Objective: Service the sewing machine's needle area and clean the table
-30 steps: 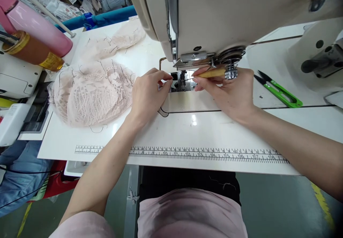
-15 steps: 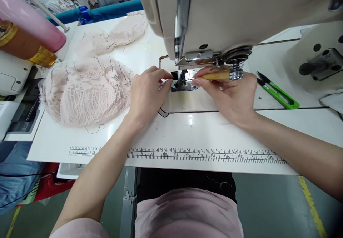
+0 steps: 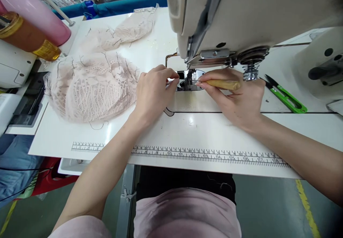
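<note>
My right hand [image 3: 233,98] is closed around an awl-like tool [image 3: 223,84] with a yellow handle and a thin shaft. The shaft points left toward the presser foot [image 3: 190,75] of the sewing machine [image 3: 241,20]. At the left edge of the metal needle plate [image 3: 197,86], my left hand [image 3: 155,91] is closed, thumb and forefinger brought together. Whatever those fingertips may pinch is too small or hidden to make out. The needle area sits between both hands, partly dark under the machine head.
Pale pink lace fabric [image 3: 91,91] with loose dark threads lies left of my left hand. Green thread snips [image 3: 288,97] rest on the right of the machine bed. A brown thread cone [image 3: 29,36] and a pink one [image 3: 37,11] stand far left. A printed ruler [image 3: 182,154] runs along the table's front.
The view has shifted, so the machine, fabric and hands appear farther right. Both hands stay by the needle area, and the right hand keeps its hold on the yellow-handled tool.
</note>
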Motion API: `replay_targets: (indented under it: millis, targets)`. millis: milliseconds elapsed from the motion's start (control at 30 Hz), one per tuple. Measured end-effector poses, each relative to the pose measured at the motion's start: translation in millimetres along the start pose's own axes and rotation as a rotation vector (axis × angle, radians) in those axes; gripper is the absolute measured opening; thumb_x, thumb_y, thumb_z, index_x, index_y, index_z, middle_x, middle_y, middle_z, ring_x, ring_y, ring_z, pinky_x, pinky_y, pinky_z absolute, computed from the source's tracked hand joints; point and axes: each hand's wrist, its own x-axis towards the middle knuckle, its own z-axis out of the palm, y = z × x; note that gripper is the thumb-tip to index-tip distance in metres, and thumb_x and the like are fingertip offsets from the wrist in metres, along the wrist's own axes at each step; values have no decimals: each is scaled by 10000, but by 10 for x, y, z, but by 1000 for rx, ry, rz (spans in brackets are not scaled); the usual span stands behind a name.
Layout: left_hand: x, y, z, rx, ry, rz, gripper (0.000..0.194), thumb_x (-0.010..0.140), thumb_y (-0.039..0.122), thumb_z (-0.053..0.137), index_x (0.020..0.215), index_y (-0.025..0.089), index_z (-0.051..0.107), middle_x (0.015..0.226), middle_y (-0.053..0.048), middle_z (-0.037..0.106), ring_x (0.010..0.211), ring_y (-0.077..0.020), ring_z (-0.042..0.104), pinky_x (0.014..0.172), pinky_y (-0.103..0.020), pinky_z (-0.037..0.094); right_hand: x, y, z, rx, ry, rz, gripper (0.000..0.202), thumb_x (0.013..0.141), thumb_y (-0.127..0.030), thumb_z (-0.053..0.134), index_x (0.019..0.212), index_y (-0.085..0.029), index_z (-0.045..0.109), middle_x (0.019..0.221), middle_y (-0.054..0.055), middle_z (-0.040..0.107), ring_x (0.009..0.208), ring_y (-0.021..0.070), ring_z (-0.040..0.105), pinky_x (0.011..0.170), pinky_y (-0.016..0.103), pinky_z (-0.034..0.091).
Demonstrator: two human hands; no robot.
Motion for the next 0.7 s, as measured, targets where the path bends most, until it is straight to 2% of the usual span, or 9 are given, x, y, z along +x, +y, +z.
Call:
replay_targets:
  millis: [133, 367, 567, 700]
  targets:
    - [-3, -13, 5, -1, 10, 16, 191, 937, 220, 560, 966, 235, 747, 995, -33, 730, 805, -191, 633, 818, -383, 450, 10, -4, 5, -52, -16, 5, 88, 925, -201, 666, 925, -250, 739, 910, -32, 760, 846, 154, 723, 786, 309, 589]
    - [2, -15, 14, -8, 7, 12, 197, 928, 209, 559, 981, 248, 745, 998, -34, 725, 854, -204, 631, 837, -391, 457, 16, -15, 78, 73, -8, 238, 93, 923, -306, 680, 862, -257, 730, 922, -25, 752, 896, 174, 716, 796, 326, 606]
    - [7, -15, 34, -5, 5, 15, 208, 941, 219, 542, 1000, 254, 738, 1040, -42, 705, 935, -223, 638, 895, -409, 457, 29, -32, 83, -52, -59, 156, 93, 942, -338, 657, 924, -313, 745, 980, -39, 760, 912, 180, 717, 782, 341, 612]
    - [8, -36, 42, -19, 14, 21, 202, 935, 223, 548, 1004, 259, 733, 1039, -45, 703, 952, -230, 632, 900, -408, 456, 30, -48, 56, -86, -30, 122, 121, 952, -332, 646, 884, -306, 743, 965, -50, 764, 879, 182, 729, 779, 358, 614]
